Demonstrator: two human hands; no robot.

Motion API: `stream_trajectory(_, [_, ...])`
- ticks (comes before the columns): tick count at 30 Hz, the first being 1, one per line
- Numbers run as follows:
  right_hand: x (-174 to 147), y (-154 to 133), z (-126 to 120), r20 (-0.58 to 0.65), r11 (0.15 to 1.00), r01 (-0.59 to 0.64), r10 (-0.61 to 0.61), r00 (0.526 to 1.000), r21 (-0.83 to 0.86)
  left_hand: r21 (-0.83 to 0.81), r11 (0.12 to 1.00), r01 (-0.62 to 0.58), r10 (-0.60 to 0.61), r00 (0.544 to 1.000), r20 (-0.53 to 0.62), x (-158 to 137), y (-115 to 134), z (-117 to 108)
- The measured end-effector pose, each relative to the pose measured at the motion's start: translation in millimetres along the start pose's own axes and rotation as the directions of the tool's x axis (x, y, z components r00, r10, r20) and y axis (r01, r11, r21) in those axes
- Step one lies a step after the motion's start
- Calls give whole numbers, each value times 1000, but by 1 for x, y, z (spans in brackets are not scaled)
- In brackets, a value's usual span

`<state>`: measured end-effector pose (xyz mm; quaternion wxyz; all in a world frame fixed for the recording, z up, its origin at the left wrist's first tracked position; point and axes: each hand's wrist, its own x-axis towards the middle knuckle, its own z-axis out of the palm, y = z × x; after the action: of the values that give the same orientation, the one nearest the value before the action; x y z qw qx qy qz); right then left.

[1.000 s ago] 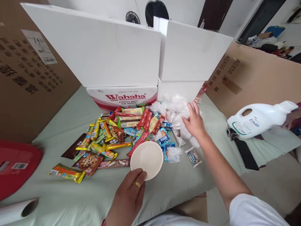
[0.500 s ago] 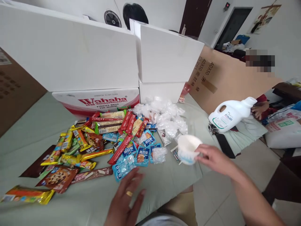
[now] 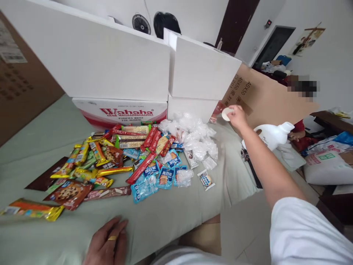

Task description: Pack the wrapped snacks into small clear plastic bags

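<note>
My right hand (image 3: 237, 117) reaches far over to the back right with its fingers closed on a white paper cup (image 3: 226, 114). Only a round pale end of the cup shows; my fingers cover the rest. Near the front edge, my left hand (image 3: 107, 239), a ring on one finger, rests on the green cloth (image 3: 165, 213) with loosely bent fingers and holds nothing. Beyond it lies a pile of snacks: yellow-wrapped bars (image 3: 95, 151), red sticks (image 3: 142, 167), a brown cookie packet (image 3: 68, 195) and blue sachets (image 3: 166, 177). Crumpled clear plastic bags (image 3: 195, 134) and a small cookie packet (image 3: 206, 179) lie to the right.
White boxes (image 3: 118, 66) wall off the back, above a Wahaha carton (image 3: 124, 114). Brown cardboard (image 3: 264, 92) stands on the right and another cardboard panel (image 3: 24, 73) on the left. A white jug (image 3: 271, 135) sits beyond my right forearm. Another person's hand (image 3: 296, 135) shows behind it.
My right hand has carried the cup from the table's right front edge up to the back right, uncovering the small cookie packet. My left hand has drawn back to the left, away from the sachets.
</note>
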<state>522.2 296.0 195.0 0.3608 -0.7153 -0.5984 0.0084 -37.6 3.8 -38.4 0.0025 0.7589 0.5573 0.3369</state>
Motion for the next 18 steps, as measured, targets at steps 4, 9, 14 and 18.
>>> stream_trajectory(4, [-126,44,17,198,984,-117,90,976,133,-89,993,-81,81,997,-1,6,8,-15])
stream_trajectory(9, [-271,82,13,239,933,-323,282,929,157,-95,987,-133,137,990,38,16,19,-21])
stream_trajectory(14, [-325,70,18,182,947,-299,275,944,116,-50,983,-175,177,984,34,17,26,-18])
stream_trajectory(18, [-297,44,44,234,999,-12,0,972,51,-60,983,-175,177,984,31,14,25,-17])
